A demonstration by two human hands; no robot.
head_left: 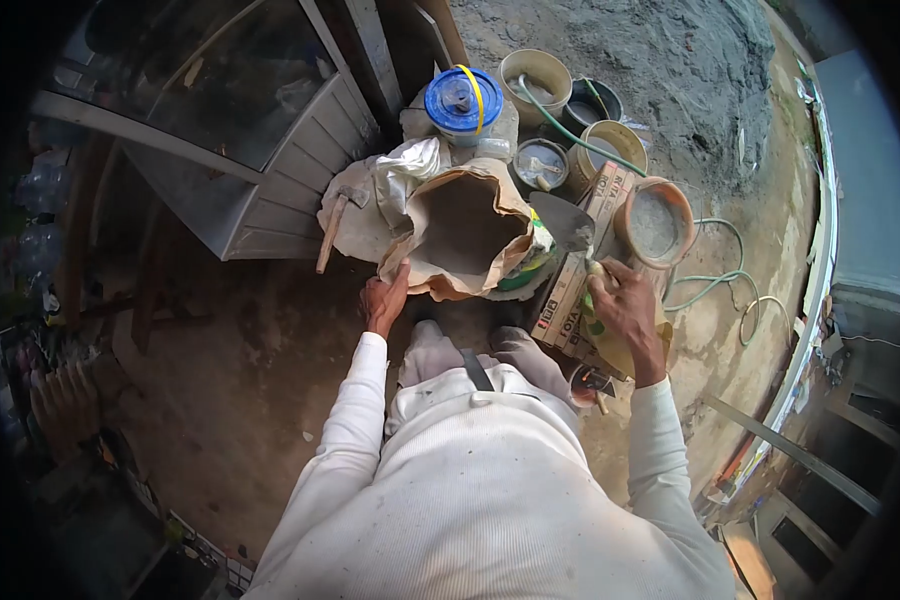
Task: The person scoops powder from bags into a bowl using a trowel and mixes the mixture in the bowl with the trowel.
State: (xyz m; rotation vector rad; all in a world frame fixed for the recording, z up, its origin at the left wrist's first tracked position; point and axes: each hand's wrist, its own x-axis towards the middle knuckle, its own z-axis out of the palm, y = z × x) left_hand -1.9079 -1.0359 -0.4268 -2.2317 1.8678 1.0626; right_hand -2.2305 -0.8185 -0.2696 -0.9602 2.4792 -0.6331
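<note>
My left hand (385, 300) is closed on the near left rim of an open brown paper sack (515, 205), which has grey powder (458, 230) inside. In my right hand (625, 305) is the light-coloured handle of a trowel, with its broad grey blade (562, 222) lying beside the sack's right side. Below the trowel are long printed cardboard boxes (562, 305). An orange-brown bowl of grey mix (656, 222) sits at their far right end. A yellowish bag (615, 345) is under my right hand, partly hidden.
Left of the sack lies a hammer (336, 228) with a wooden handle. Behind stand a blue-lidded bucket (460, 100), a beige bucket (535, 65) and other containers. A green hose (740, 255) curls on the ground at right. A grey sand heap (660, 80) rises behind.
</note>
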